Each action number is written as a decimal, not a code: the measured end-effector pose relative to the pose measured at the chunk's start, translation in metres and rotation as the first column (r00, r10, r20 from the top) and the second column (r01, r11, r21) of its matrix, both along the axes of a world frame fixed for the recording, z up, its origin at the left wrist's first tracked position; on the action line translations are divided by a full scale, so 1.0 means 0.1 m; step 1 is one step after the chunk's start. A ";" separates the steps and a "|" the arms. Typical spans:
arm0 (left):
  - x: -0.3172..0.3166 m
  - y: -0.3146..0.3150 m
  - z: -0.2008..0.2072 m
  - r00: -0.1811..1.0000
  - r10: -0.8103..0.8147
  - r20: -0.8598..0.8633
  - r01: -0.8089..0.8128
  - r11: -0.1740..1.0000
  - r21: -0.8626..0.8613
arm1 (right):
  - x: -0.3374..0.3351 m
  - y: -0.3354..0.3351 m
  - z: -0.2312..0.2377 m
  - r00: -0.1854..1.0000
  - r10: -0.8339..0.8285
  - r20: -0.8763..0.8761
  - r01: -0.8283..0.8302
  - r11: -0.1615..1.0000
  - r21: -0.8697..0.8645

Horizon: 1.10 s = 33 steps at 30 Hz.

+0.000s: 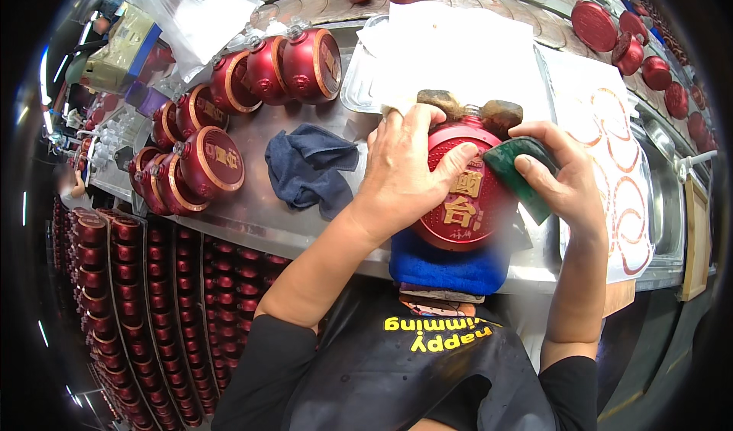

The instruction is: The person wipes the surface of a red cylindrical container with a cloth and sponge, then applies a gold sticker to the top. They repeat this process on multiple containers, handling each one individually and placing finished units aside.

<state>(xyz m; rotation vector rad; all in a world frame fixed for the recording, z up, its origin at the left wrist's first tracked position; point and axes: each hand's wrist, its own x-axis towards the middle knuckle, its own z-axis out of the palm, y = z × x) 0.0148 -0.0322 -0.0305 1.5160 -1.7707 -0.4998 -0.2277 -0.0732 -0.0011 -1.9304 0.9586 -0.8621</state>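
Observation:
A round, flat red bottle (450,231) with raised gold lettering lies face up on a folded blue towel (447,267), close in front of me. My left hand (405,170) grips its upper left side, thumb pressed on the face and fingers around the edge. In my right hand (563,173) is a flat dark green scraper (519,173), pinched between thumb and fingers against the bottle's right rim. Beyond the bottle's neck sit two worn, dark brown blocks, one at the left (440,104) and one at the right (502,116).
Several red bottles (311,64) stand on the metal table to the left, near a crumpled dark blue cloth (313,167). White sheets (458,49) lie beyond; a sheet with red ring decals (630,217) is at right. Racks of red bottles (153,293) fill the lower left.

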 end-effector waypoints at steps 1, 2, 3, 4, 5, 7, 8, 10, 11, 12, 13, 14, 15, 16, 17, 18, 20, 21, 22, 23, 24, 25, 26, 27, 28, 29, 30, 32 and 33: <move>0.02 0.01 0.00 0.999 -0.024 -0.043 0.023 1.000 -0.016 | -0.01 0.02 0.01 1.000 -0.011 -0.002 0.011 0.999 -0.033; 0.02 0.04 -0.01 0.999 -0.016 -0.033 0.015 1.000 -0.018 | -0.03 0.06 0.03 0.998 -0.061 -0.034 0.058 0.995 -0.085; 0.03 0.08 -0.03 1.000 -0.006 -0.021 0.005 0.999 -0.036 | -0.05 0.09 0.04 0.992 -0.112 -0.063 0.103 0.985 -0.140; 0.02 0.12 -0.04 1.000 0.009 -0.017 -0.009 0.999 -0.033 | -0.06 0.13 0.06 0.982 -0.165 -0.089 0.145 0.970 -0.196; 0.00 0.15 -0.05 1.000 0.011 0.010 -0.010 0.997 -0.071 | -0.06 0.17 0.06 0.975 -0.192 -0.111 0.154 0.947 -0.283; -0.03 0.21 -0.08 0.999 0.020 0.046 -0.016 0.996 -0.090 | -0.04 0.26 0.04 0.961 -0.248 -0.122 0.165 0.869 -0.467; -0.04 0.22 -0.09 0.998 0.035 0.055 -0.030 0.997 -0.076 | -0.01 0.27 0.01 0.978 -0.185 -0.096 0.102 0.825 -0.556; -0.04 0.23 -0.11 0.998 0.035 0.059 -0.030 0.996 -0.083 | 0.07 0.35 -0.06 0.969 -0.177 -0.172 0.054 0.832 -0.553; -0.04 0.23 -0.11 0.998 0.033 0.057 -0.027 0.995 -0.099 | 0.11 0.38 -0.10 0.958 -0.174 -0.228 0.001 0.799 -0.602; -0.04 0.23 -0.11 0.998 0.030 0.064 -0.024 0.995 -0.092 | 0.12 0.43 -0.11 0.936 -0.189 -0.296 -0.034 0.791 -0.611; -0.04 0.22 -0.11 0.997 0.027 0.068 -0.020 0.995 -0.101 | 0.16 0.46 -0.14 0.935 -0.181 -0.306 -0.042 0.797 -0.602; -0.04 0.22 -0.12 0.997 0.024 0.072 -0.016 0.994 -0.110 | 0.17 0.47 -0.15 0.919 -0.186 -0.347 -0.055 0.812 -0.581; -0.04 0.22 -0.12 0.997 0.024 0.071 -0.016 0.993 -0.119 | 0.18 0.49 -0.16 0.912 -0.190 -0.365 -0.064 0.811 -0.582; -0.04 0.22 -0.12 0.997 0.025 0.069 -0.015 0.992 -0.129 | 0.19 0.50 -0.16 0.906 -0.197 -0.374 -0.067 0.806 -0.588; -0.04 0.21 -0.12 0.997 0.025 0.070 -0.015 0.991 -0.130 | 0.20 0.50 -0.16 0.899 -0.207 -0.385 -0.069 0.802 -0.593; -0.04 0.21 -0.12 0.998 0.025 0.063 -0.016 0.992 -0.126 | 0.20 0.50 -0.16 0.886 -0.216 -0.410 -0.073 0.809 -0.584; -0.04 0.21 -0.13 0.998 0.023 0.055 -0.017 0.994 -0.104 | 0.21 0.49 -0.16 0.884 -0.223 -0.412 -0.074 0.802 -0.593; -0.04 0.21 -0.13 0.998 0.022 0.053 -0.016 0.994 -0.109 | 0.22 0.49 -0.16 0.880 -0.226 -0.418 -0.076 0.801 -0.594; -0.04 0.20 -0.13 0.998 0.021 0.051 -0.015 0.993 -0.113 | 0.22 0.49 -0.16 0.879 -0.229 -0.417 -0.071 0.804 -0.591; -0.03 0.20 -0.13 0.998 0.022 0.058 -0.014 0.991 -0.130 | 0.22 0.50 -0.16 0.880 -0.232 -0.415 -0.067 0.804 -0.591; -0.03 0.20 -0.13 0.999 0.019 0.049 -0.013 0.993 -0.116 | 0.22 0.50 -0.17 0.880 -0.234 -0.413 -0.064 0.804 -0.591; -0.03 0.20 -0.13 0.999 0.019 0.047 -0.013 0.994 -0.113 | 0.22 0.50 -0.17 0.879 -0.234 -0.415 -0.064 0.805 -0.590; -0.03 0.19 -0.13 0.999 0.018 0.046 -0.013 0.994 -0.110 | 0.22 0.50 -0.17 0.878 -0.235 -0.417 -0.063 0.806 -0.588; -0.02 0.19 -0.13 0.999 0.017 0.044 -0.012 0.994 -0.110 | 0.22 0.51 -0.17 0.877 -0.236 -0.419 -0.063 0.808 -0.586; -0.02 0.19 -0.13 0.999 0.016 0.042 -0.011 0.994 -0.110 | 0.22 0.51 -0.17 0.877 -0.235 -0.420 -0.064 0.808 -0.586; -0.02 0.19 -0.13 0.999 0.015 0.040 -0.010 0.994 -0.111 | 0.21 0.50 -0.17 0.877 -0.234 -0.421 -0.065 0.808 -0.585; -0.02 0.19 -0.13 0.999 0.013 0.038 -0.009 0.994 -0.110 | 0.22 0.50 -0.17 0.875 -0.234 -0.423 -0.066 0.809 -0.583; -0.02 0.19 -0.13 0.999 0.010 0.033 -0.006 0.994 -0.109 | 0.22 0.50 -0.16 0.877 -0.229 -0.422 -0.067 0.811 -0.581; -0.02 0.19 -0.13 1.000 0.008 0.030 -0.004 0.994 -0.109 | 0.22 0.50 -0.15 0.877 -0.227 -0.424 -0.070 0.812 -0.579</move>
